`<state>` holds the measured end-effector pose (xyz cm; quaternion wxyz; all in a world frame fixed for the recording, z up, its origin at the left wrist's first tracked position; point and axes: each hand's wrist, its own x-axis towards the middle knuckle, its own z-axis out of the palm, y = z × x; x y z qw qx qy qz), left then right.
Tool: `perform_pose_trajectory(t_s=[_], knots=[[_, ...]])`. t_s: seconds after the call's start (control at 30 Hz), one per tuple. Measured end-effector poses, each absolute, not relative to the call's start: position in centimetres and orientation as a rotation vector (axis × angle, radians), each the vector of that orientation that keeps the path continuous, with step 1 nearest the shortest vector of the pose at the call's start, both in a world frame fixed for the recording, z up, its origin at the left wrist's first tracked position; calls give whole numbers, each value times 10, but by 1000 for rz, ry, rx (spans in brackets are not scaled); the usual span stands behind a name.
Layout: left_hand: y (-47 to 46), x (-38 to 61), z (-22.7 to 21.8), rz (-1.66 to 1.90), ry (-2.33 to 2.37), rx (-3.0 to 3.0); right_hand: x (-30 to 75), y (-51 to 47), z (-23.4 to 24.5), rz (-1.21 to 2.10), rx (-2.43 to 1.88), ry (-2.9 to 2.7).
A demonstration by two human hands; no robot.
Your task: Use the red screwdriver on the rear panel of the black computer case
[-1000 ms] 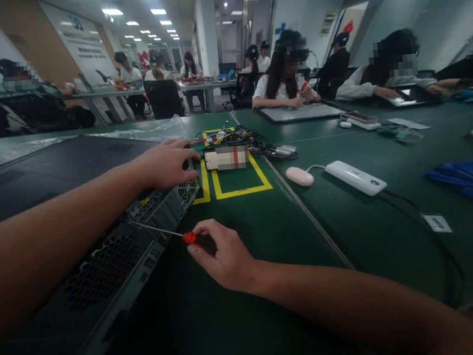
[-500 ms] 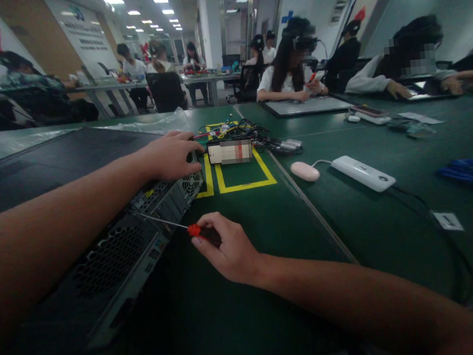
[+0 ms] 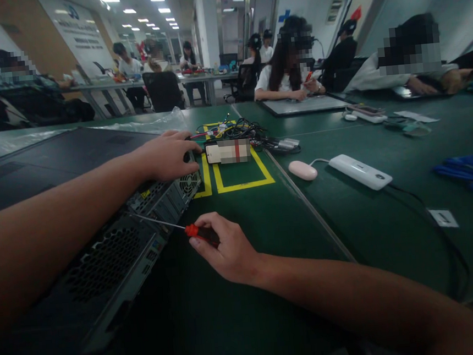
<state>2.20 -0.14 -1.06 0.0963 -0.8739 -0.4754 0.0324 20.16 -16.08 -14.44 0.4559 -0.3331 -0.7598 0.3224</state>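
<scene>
A black desktop computer case (image 3: 102,255) lies on its side on the green table (image 3: 271,285), its rear panel with fan grille facing me. My left hand (image 3: 168,154) rests on the case's top far corner, fingers curled over the edge. My right hand (image 3: 226,250) is closed round a screwdriver (image 3: 191,231) with a red and black handle. Its thin shaft points left, and the tip touches the rear panel of the case.
A yellow taped rectangle (image 3: 241,183) holds a phone (image 3: 228,151) and a tangle of cables (image 3: 249,129). A pink mouse (image 3: 302,170) and a white power bank (image 3: 360,171) lie to the right, blue cloth (image 3: 472,173) farther right. Other people sit working at tables behind.
The view shifted slightly. Both hands stay in place, the screwdriver still against the rear panel.
</scene>
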Motion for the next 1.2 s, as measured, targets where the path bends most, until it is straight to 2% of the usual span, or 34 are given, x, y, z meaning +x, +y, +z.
perform_pose_trajectory(t_s=[0.5,1.2], knots=[[3,18,-14,65,-1371,-2605,203,-159,-142,667,-763,-1908],[5,17,-15,62,-1367,-2597,202,-160,-142,792,-789,-1891]])
